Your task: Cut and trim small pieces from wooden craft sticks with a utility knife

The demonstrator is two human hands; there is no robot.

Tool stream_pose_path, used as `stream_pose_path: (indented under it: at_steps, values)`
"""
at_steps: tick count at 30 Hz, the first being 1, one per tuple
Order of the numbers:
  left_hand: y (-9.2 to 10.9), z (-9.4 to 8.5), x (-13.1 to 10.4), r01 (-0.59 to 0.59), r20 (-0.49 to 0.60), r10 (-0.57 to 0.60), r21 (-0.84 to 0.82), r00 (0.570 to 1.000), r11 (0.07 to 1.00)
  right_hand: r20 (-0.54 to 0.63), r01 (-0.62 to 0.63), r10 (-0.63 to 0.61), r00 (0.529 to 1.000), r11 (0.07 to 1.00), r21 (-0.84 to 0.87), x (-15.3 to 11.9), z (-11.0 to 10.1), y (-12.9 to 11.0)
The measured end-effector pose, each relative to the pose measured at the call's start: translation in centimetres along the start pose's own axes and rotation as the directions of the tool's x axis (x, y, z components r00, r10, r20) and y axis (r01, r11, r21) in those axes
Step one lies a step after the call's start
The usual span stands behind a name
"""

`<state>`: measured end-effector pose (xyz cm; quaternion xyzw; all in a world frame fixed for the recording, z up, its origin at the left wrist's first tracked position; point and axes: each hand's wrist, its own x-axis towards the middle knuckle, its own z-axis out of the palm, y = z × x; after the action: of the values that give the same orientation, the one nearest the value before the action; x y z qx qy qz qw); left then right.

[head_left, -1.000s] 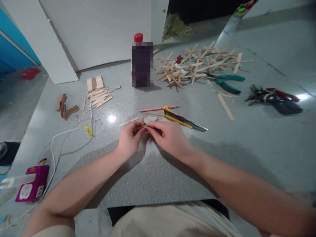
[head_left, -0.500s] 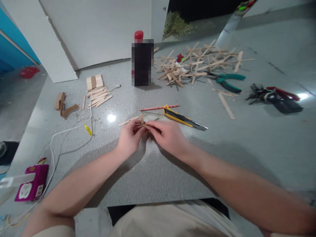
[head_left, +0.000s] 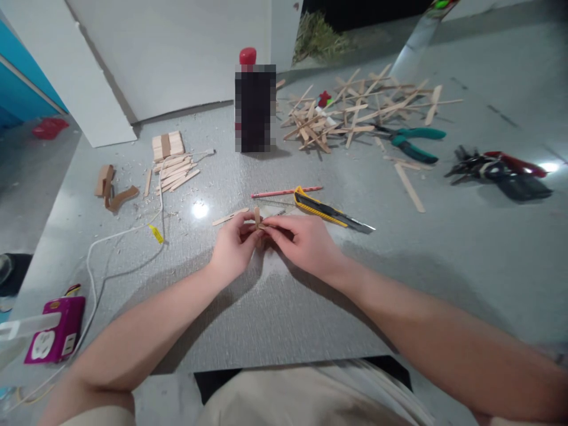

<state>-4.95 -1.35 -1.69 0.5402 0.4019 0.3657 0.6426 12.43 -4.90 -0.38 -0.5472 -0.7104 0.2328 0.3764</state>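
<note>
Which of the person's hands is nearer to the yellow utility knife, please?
Right. The right hand is just on the near side of the yellow utility knife; the left hand is farther away, to the left of both.

Cool, moderate light leaves white glare on the worktop (head_left: 248,319), left of centre and far right; soft shadows flank the forearms (head_left: 408,310); coarse pixelation covers the bottle (head_left: 255,109).

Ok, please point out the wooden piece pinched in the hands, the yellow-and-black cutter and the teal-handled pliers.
Wooden piece (head_left: 257,216): head view, on its upward-pointing part.
Cutter (head_left: 327,209): head view, on its black body.
Pliers (head_left: 403,144): head view, where the teal handles converge.
</note>
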Motion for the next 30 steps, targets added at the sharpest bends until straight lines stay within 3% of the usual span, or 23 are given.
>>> stream_pose_path:
  at_steps: [11,30]
  values:
    - [-0.4,-0.1,-0.4,0.003,-0.058,0.003,0.103,0.998,0.995,0.004,-0.047,0.047,0.999,0.998,0.030,-0.1,0.0,-0.5]
    - [-0.1,0.0,-1.1,-0.110,-0.073,0.143,0.344,0.987,0.932,-0.032,-0.211,0.215,0.976,0.972,0.100,-0.6,0.7,-1.2]
